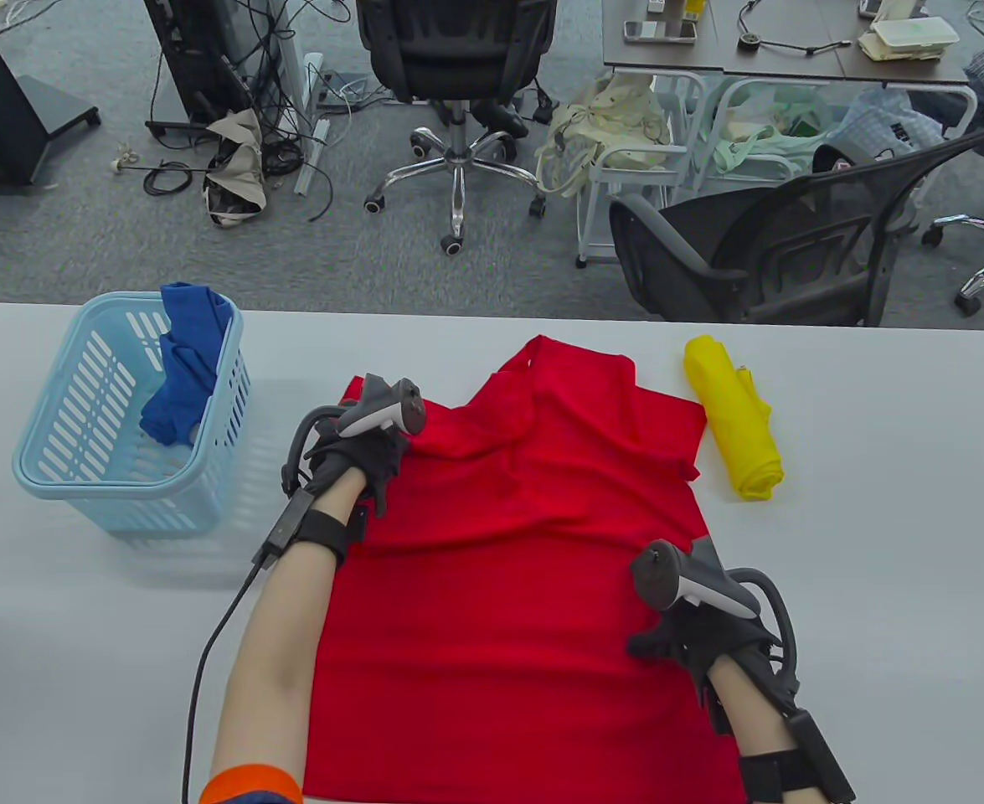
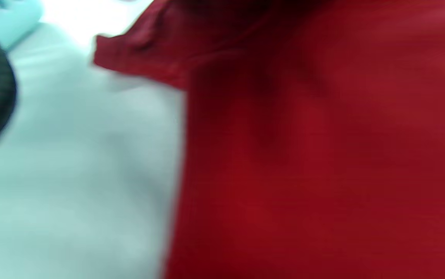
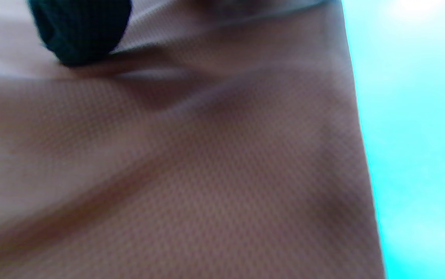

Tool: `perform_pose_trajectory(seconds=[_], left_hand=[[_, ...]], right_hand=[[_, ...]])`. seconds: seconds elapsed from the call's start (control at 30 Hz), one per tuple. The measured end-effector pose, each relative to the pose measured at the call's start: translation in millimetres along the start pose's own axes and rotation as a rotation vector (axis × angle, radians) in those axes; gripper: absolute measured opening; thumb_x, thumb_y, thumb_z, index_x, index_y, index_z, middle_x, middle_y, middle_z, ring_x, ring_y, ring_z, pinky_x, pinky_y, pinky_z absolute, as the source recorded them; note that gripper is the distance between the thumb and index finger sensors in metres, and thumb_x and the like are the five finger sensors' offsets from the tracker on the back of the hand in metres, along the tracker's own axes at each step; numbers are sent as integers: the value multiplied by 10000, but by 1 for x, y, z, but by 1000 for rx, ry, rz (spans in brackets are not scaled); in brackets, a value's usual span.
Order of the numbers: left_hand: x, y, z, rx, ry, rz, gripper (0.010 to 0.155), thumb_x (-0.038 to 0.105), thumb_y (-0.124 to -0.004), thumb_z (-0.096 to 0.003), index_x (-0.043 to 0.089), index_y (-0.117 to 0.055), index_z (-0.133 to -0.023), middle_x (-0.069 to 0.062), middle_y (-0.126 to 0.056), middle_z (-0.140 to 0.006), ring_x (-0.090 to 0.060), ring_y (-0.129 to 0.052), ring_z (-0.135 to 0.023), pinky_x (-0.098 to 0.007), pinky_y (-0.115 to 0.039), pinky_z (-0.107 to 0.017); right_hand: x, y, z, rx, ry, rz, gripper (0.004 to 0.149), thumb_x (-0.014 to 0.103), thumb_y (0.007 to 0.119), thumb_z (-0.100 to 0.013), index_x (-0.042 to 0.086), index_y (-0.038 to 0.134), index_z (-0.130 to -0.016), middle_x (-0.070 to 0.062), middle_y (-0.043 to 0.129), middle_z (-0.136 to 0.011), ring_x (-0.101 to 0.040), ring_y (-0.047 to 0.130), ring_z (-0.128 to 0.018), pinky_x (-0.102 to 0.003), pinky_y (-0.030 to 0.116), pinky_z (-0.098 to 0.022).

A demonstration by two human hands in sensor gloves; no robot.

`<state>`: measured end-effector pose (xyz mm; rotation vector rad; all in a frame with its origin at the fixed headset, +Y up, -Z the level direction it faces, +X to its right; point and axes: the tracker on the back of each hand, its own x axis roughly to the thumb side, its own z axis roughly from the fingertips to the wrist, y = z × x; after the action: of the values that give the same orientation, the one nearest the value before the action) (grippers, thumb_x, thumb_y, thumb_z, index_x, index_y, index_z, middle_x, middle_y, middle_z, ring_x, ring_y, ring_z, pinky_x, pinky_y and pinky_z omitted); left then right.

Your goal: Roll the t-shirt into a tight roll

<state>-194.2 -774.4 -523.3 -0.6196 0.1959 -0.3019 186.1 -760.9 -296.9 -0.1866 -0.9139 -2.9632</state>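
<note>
Red mesh-knit t-shirt spread flat on white table, collar at far end, wrinkled, no roll begun; whole rolling step judged left. Left hand rests on sleeve area, right hand on right body edge; finger grip cannot be told. Nearby: yellow rolled garment just right of shirt, light-blue slotted plastic basket holding blue cloth at left; neither obstructs.
</note>
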Motion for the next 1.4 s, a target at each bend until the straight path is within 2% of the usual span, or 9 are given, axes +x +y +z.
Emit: perform_pose_trajectory(seconds=[0.07, 0.27, 0.4, 0.57, 0.83, 0.9, 1.07, 1.2, 1.4], left_hand=[[-15, 5, -9, 43, 217, 16, 654, 400, -211, -566, 135, -28, -1135, -251, -394, -1214, -459, -565, -1069, -470, -678, -729], [-25, 8, -16, 2, 249, 70, 663, 416, -239, -570, 116, -99, -1145, -286, -490, -1184, -459, -670, -993, -445, -741, -658], [-20, 6, 0, -1, 100, 160, 664, 437, -245, -567, 151, -29, -1126, -261, -203, -1221, -511, -400, -1100, -578, -567, -775], [-11, -2, 56, 138, -114, 103, 697, 486, -254, -558, 152, -45, -1132, -254, -176, -1220, -509, -369, -1104, -593, -530, -785], [10, -100, 156, 83, -372, -126, 830, 614, -372, -538, 163, -1, -1127, -257, -72, -1204, -538, -244, -1100, -651, -439, -786], [6, -124, 162, 106, -310, -232, 788, 586, -206, -490, 157, 43, -1102, -255, -36, -1191, -531, -213, -1097, -649, -426, -789], [-15, -133, 187, 71, -380, -130, 845, 614, -357, -516, 150, 37, -1102, -259, -25, -1192, -527, -185, -1095, -653, -391, -795], [-19, -121, 177, 128, -353, -90, 808, 610, -267, -505, 174, 41, -1111, -248, -23, -1202, -520, -180, -1109, -652, -375, -803], [-23, -129, 124, -42, -346, 24, 791, 639, -126, -427, 232, 227, -1006, -222, 231, -1085, -523, 93, -1020, -728, -170, -731]], right_hand=[[0, 1, 1, 0, 1, 11, 949, 586, 780, -489, 251, 222, -1180, -118, 158, -1228, -440, 251, -1148, -633, 372, -756], [0, 1, 1, -1, -1, 17, 992, 617, 796, -461, 252, 219, -1181, -120, 156, -1228, -442, 253, -1146, -638, 368, -756], [2, 4, 2, -4, -8, 28, 998, 628, 778, -464, 241, 205, -1183, -138, 139, -1228, -456, 244, -1143, -644, 365, -754], [3, 4, 2, -4, -14, 23, 997, 625, 776, -467, 236, 203, -1183, -147, 136, -1226, -463, 242, -1140, -647, 362, -753], [6, 4, 4, -10, -18, 49, 1044, 620, 780, -466, 228, 116, -1171, -162, 77, -1215, -485, 265, -1136, -649, 366, -750], [9, 4, 6, 0, -28, 78, 1063, 617, 801, -453, 226, 123, -1173, -167, 101, -1216, -491, 274, -1134, -653, 371, -748], [21, -4, 5, -4, -84, 105, 1060, 626, 812, -445, 222, 169, -1185, -175, 117, -1223, -498, 235, -1134, -654, 366, -748], [30, -3, -12, 12, -93, 47, 912, 627, 594, -578, 209, 38, -1167, -181, 6, -1202, -510, 93, -1114, -645, 316, -755], [32, -22, -10, 8, -107, 95, 802, 579, 638, -572, 186, 323, -1196, -176, 290, -1232, -486, 365, -1129, -618, 436, -741]])
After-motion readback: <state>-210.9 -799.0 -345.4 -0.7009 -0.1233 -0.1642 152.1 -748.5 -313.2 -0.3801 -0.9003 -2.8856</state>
